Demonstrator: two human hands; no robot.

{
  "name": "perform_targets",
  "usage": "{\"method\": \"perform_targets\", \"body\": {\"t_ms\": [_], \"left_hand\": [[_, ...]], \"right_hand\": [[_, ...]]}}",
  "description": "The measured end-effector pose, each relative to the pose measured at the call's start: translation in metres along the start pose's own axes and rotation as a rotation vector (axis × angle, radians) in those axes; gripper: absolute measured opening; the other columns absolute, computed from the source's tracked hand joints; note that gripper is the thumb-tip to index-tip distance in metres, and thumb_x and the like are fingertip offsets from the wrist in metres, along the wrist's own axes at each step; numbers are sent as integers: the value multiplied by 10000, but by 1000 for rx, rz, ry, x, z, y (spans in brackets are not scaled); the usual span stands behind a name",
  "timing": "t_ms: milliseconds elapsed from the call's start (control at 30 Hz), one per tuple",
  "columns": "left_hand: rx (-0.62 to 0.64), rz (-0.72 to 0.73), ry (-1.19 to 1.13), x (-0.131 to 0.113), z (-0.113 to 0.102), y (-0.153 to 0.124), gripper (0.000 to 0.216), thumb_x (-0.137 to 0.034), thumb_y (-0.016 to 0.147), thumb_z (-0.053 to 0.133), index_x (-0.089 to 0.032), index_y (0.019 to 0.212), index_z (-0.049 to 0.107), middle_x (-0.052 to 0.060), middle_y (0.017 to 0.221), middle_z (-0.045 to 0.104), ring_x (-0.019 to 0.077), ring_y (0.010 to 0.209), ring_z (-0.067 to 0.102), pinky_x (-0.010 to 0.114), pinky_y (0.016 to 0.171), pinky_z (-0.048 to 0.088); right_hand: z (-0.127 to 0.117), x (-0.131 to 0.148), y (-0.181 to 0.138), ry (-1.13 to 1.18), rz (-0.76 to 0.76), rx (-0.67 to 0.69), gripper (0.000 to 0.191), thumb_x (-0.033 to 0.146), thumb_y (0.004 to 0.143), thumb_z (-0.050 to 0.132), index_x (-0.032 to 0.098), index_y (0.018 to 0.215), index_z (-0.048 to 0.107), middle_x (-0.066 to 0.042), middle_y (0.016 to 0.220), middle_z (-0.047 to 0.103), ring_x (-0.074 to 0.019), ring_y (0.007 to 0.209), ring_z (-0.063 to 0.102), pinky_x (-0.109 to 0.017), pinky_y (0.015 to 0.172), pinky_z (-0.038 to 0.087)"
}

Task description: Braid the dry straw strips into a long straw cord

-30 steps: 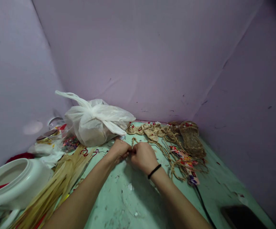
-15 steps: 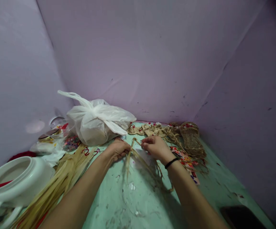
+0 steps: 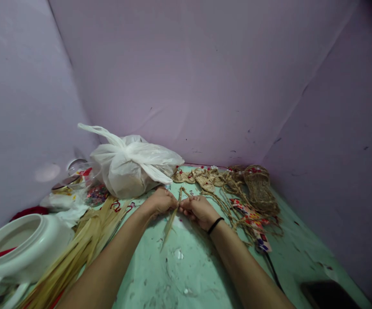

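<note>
My left hand [image 3: 161,202] is closed in a pinch on a pale, flat fibre strip [image 3: 170,228], whose loose end hangs toward me. Fingertips of my right hand [image 3: 199,210], which has a black band at the wrist, meet the left ones and are pinched at the same spot. A thin twisted fibre cord [image 3: 181,191] loops up from between both hands. What exactly lies between the right fingers is hidden. To the right, more twisted cord [image 3: 220,202] lies on the green table [image 3: 173,283].
Along the back wall lie braided fibre pieces [image 3: 207,180] with red and white beads, and a thick twine roll [image 3: 259,191]. A tied white plastic bag [image 3: 134,161] stands left of them. Pale fibre strips [image 3: 79,249] and a white pot [image 3: 40,242] are at left. Floral material [image 3: 250,214] lies right.
My right hand has moved left and down, from apart to touching my left hand. The strands that trailed under the right hand now lie farther right. My left hand has barely moved.
</note>
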State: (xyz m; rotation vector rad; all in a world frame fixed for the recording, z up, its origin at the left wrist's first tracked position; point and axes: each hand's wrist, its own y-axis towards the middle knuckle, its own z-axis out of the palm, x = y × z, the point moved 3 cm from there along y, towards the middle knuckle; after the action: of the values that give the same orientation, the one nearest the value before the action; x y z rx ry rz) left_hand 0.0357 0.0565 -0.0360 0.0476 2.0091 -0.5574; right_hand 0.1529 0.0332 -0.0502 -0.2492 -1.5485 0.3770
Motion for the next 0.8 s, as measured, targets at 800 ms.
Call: {"method": "perform_targets", "body": {"t_ms": [800], "left_hand": [[64,-198,-241,-6,9,-8,146,-156,663,454,-95,571,548,5,438,477,58,336,359,183,360,229]], "right_hand": [[-5,-2,2,140,3,179,21,103,521,482,115,505,487,30,432,461,-16,332,291,-159,336,126]]}}
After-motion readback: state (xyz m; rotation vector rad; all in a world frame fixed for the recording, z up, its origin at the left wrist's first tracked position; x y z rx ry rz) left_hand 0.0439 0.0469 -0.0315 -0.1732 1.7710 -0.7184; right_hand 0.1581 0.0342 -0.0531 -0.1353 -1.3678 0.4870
